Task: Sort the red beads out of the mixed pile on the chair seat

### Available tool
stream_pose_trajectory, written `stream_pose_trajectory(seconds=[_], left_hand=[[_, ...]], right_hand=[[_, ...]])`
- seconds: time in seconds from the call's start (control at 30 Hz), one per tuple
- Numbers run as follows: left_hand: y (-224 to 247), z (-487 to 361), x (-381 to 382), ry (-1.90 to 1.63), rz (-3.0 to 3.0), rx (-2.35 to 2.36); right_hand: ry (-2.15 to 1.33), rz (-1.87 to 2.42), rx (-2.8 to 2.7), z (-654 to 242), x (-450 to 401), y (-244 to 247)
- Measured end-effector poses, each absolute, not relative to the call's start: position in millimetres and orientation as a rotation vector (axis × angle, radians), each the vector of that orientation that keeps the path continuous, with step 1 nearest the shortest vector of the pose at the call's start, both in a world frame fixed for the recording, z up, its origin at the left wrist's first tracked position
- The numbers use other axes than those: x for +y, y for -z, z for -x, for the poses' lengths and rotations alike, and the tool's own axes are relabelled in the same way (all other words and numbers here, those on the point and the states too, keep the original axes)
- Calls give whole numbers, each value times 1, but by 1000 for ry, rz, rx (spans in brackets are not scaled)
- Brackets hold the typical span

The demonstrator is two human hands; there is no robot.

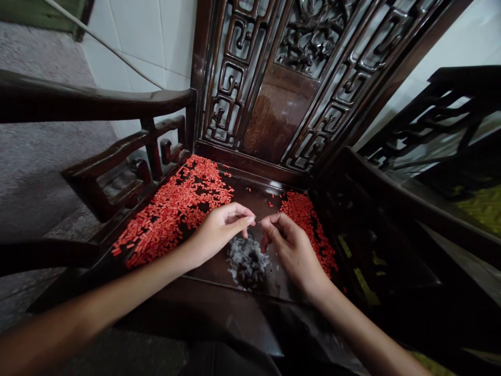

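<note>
Just above the heap of small translucent pieces (245,258) on the carved chair's seat (256,199), I see the left hand (223,227) and right hand (291,244) nearly meeting, each with thumb and forefinger pinched together at the tips, though I cannot tell whether a piece sits between them. Loose red pieces (168,216) spread widely to the heap's left, and a smaller red scatter (303,209) lies beyond it to the right. The step looks like fine two-handed fingertip work, and the next move seems to call for steady, precise fingers.
</note>
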State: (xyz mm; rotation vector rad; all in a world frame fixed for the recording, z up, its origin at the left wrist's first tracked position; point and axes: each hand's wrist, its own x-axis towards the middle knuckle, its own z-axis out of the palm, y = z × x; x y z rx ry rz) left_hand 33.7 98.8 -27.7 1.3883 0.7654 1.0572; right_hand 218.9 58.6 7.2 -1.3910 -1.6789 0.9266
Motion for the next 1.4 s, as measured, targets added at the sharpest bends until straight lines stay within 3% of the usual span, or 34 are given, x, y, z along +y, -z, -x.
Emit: stream_pose_trajectory(seconds=[1.4], left_hand=[[23, -35, 95, -1103, -1321, 714]], right_hand=[[-999, 1395, -1474, -202, 57, -18]])
